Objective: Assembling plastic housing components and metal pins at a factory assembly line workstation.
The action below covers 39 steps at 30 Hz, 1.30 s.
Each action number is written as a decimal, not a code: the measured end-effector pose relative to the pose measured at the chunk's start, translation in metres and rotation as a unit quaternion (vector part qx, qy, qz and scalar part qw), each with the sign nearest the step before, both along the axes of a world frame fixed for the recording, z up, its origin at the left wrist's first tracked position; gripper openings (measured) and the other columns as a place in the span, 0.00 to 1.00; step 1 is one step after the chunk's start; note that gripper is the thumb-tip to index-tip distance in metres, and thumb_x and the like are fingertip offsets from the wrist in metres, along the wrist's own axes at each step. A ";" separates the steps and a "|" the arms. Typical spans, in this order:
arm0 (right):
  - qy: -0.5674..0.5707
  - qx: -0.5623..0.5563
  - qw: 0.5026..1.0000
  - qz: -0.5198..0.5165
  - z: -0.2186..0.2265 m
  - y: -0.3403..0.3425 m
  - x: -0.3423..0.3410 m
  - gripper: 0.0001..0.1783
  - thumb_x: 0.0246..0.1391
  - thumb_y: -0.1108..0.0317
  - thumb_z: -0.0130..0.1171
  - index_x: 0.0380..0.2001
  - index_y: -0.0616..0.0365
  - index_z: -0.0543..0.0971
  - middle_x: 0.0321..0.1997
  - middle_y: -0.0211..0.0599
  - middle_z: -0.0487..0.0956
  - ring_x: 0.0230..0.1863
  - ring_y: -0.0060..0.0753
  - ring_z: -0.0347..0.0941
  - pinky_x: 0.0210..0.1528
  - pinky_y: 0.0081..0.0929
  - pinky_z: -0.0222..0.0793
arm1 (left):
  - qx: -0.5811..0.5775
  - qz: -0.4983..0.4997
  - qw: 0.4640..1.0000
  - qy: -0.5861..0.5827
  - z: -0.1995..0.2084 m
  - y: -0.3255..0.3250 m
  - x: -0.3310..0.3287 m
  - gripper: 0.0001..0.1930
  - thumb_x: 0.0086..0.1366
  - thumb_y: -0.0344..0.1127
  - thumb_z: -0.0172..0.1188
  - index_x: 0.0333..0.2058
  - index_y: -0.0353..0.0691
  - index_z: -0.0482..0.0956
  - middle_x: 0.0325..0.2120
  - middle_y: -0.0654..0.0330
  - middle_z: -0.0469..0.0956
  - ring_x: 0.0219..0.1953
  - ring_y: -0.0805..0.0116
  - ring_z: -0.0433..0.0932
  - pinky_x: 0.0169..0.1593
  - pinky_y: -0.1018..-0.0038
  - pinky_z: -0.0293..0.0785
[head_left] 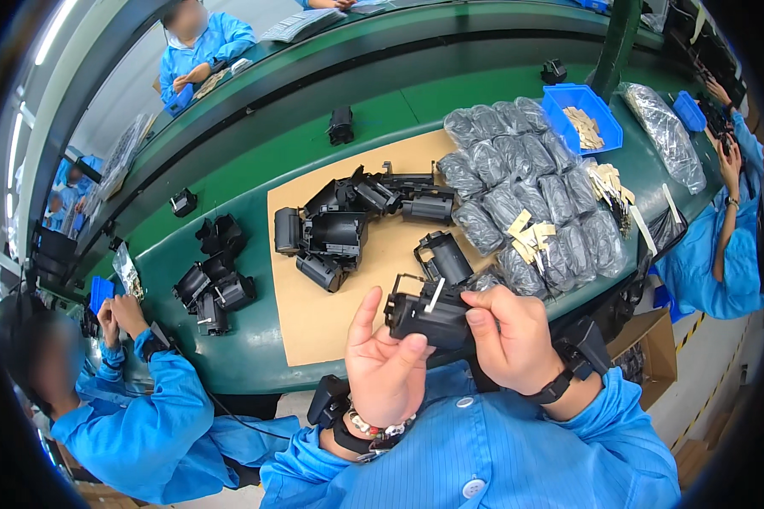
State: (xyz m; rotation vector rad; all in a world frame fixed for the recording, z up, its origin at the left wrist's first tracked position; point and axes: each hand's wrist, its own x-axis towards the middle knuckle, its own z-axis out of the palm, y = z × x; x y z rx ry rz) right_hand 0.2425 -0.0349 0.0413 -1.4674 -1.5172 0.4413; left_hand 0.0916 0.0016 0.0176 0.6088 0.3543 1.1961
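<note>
A black plastic housing (429, 321) with an open frame at its left end is held in front of me, above the near edge of the bench. My left hand (384, 373) supports it from below and the left, thumb against its near side. At its right end my right hand (511, 335) pinches with thumb and index finger; what lies exactly between those fingertips is hidden. A thin white strip (435, 294) stands up from the housing. Just beyond it, another black housing (444, 259) lies on the brown cardboard sheet (301, 335).
More black housings (335, 233) lie on the cardboard, and others (215, 288) on the green bench to the left. Rows of grey-bagged parts (518, 182), tan tags (530, 236) and a blue bin (607, 136) sit at the right. Co-workers flank me; one hand (127, 318) is at left.
</note>
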 end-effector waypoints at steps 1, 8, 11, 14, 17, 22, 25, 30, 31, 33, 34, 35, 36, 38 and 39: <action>0.000 0.000 1.000 0.003 0.000 0.001 -0.001 0.08 0.51 0.72 0.56 0.31 0.68 0.73 0.22 0.44 0.75 0.23 0.34 0.76 0.25 0.25 0.69 | 0.000 0.003 1.000 0.000 -0.003 0.001 -0.001 0.32 0.57 0.19 0.53 0.59 0.42 0.53 0.46 0.49 0.72 0.46 0.59 0.74 0.49 0.64 0.73; 0.222 -0.043 0.973 0.044 -0.011 0.010 -0.017 0.25 0.42 0.67 0.67 0.40 0.66 0.66 0.34 0.41 0.76 0.32 0.23 0.74 0.32 0.20 0.69 | 0.063 0.026 0.997 0.025 -0.010 -0.001 -0.002 0.16 0.60 0.19 0.49 0.46 0.39 0.69 0.41 0.49 0.75 0.45 0.61 0.75 0.49 0.64 0.73; 0.372 -0.053 0.924 0.076 -0.028 0.011 -0.019 0.24 0.44 0.71 0.65 0.42 0.63 0.65 0.37 0.36 0.73 0.33 0.19 0.70 0.33 0.18 0.65 | 0.058 0.023 0.997 0.039 -0.005 0.001 -0.003 0.15 0.60 0.19 0.49 0.46 0.38 0.70 0.41 0.49 0.75 0.44 0.61 0.75 0.48 0.65 0.75; 0.428 -0.085 0.892 0.117 -0.023 0.011 -0.016 0.23 0.45 0.74 0.63 0.43 0.62 0.64 0.38 0.34 0.71 0.35 0.16 0.68 0.34 0.16 0.63 | 0.043 0.033 0.998 0.035 -0.006 0.005 -0.005 0.15 0.60 0.19 0.49 0.46 0.38 0.70 0.42 0.49 0.74 0.43 0.60 0.76 0.46 0.64 0.76; 0.356 -0.071 0.925 0.112 -0.024 0.010 -0.014 0.22 0.44 0.75 0.63 0.42 0.62 0.65 0.38 0.33 0.72 0.35 0.16 0.68 0.35 0.16 0.63 | 0.023 0.038 0.998 0.033 -0.002 0.004 -0.005 0.16 0.59 0.16 0.51 0.45 0.36 0.71 0.44 0.47 0.73 0.44 0.60 0.75 0.46 0.65 0.76; 0.387 -0.068 0.913 0.106 -0.021 0.013 -0.016 0.21 0.44 0.75 0.63 0.41 0.61 0.66 0.38 0.32 0.72 0.34 0.15 0.68 0.34 0.16 0.61 | 0.047 0.054 0.996 0.057 -0.001 0.001 -0.005 0.16 0.58 0.16 0.51 0.46 0.34 0.71 0.42 0.44 0.73 0.41 0.61 0.77 0.42 0.68 0.78; 0.413 -0.084 0.899 0.120 -0.022 0.012 -0.013 0.21 0.44 0.75 0.63 0.41 0.61 0.66 0.38 0.32 0.72 0.34 0.15 0.68 0.33 0.16 0.61 | 0.026 0.042 0.998 0.044 -0.001 0.004 -0.007 0.16 0.58 0.16 0.51 0.46 0.34 0.70 0.41 0.45 0.74 0.41 0.62 0.77 0.42 0.70 0.78; 0.426 -0.074 0.895 0.111 -0.026 0.012 -0.018 0.21 0.43 0.75 0.63 0.40 0.62 0.66 0.37 0.31 0.71 0.33 0.15 0.67 0.33 0.16 0.62 | 0.033 0.050 0.997 0.055 -0.001 0.001 -0.005 0.16 0.57 0.16 0.52 0.45 0.34 0.71 0.39 0.45 0.75 0.40 0.63 0.78 0.41 0.72 0.79; 0.413 -0.067 0.902 0.107 -0.027 0.012 -0.018 0.21 0.43 0.75 0.63 0.40 0.63 0.67 0.36 0.31 0.70 0.33 0.16 0.67 0.33 0.16 0.62 | 0.035 0.056 0.996 0.063 0.000 0.000 -0.004 0.16 0.57 0.16 0.53 0.45 0.34 0.71 0.39 0.45 0.75 0.39 0.63 0.78 0.41 0.73 0.79; 0.399 -0.060 0.909 0.102 -0.027 0.012 -0.017 0.21 0.43 0.75 0.63 0.40 0.63 0.67 0.35 0.30 0.69 0.33 0.16 0.67 0.33 0.16 0.61 | 0.034 0.051 0.996 0.062 0.000 0.001 -0.005 0.16 0.57 0.16 0.53 0.45 0.34 0.71 0.39 0.45 0.75 0.39 0.64 0.78 0.41 0.73 0.79; 0.412 -0.067 0.902 0.108 -0.026 0.012 -0.015 0.21 0.43 0.75 0.63 0.40 0.63 0.67 0.35 0.30 0.69 0.33 0.16 0.67 0.33 0.16 0.62 | 0.032 0.045 0.997 0.061 0.000 0.001 -0.005 0.16 0.57 0.16 0.53 0.45 0.34 0.71 0.39 0.45 0.75 0.39 0.64 0.78 0.41 0.74 0.79; 0.424 -0.074 0.895 0.114 -0.026 0.011 -0.014 0.20 0.43 0.75 0.63 0.40 0.63 0.67 0.34 0.30 0.68 0.33 0.16 0.67 0.33 0.16 0.62 | 0.032 0.045 0.997 0.061 -0.002 0.000 -0.006 0.16 0.57 0.16 0.53 0.45 0.34 0.71 0.39 0.45 0.75 0.39 0.64 0.78 0.41 0.74 0.79; 0.424 -0.074 0.895 0.114 -0.026 0.011 -0.014 0.20 0.43 0.75 0.63 0.40 0.63 0.67 0.34 0.30 0.68 0.33 0.16 0.67 0.33 0.16 0.62 | 0.046 0.041 0.995 0.074 -0.004 0.000 -0.007 0.16 0.58 0.17 0.52 0.45 0.35 0.71 0.40 0.46 0.75 0.40 0.62 0.78 0.41 0.71 0.79; 0.431 -0.084 0.891 0.116 -0.026 0.011 -0.013 0.20 0.43 0.75 0.63 0.39 0.63 0.67 0.36 0.31 0.69 0.34 0.16 0.67 0.34 0.16 0.62 | 0.061 0.036 0.994 0.088 -0.005 0.000 -0.008 0.15 0.59 0.18 0.50 0.45 0.37 0.70 0.41 0.47 0.75 0.41 0.60 0.77 0.40 0.69 0.79; 0.431 -0.084 0.891 0.116 -0.025 0.011 -0.013 0.20 0.43 0.75 0.63 0.39 0.63 0.67 0.36 0.31 0.69 0.34 0.16 0.67 0.34 0.16 0.62 | 0.059 0.036 0.994 0.089 -0.005 0.000 -0.008 0.15 0.59 0.18 0.50 0.45 0.37 0.70 0.41 0.47 0.75 0.41 0.60 0.77 0.40 0.69 0.79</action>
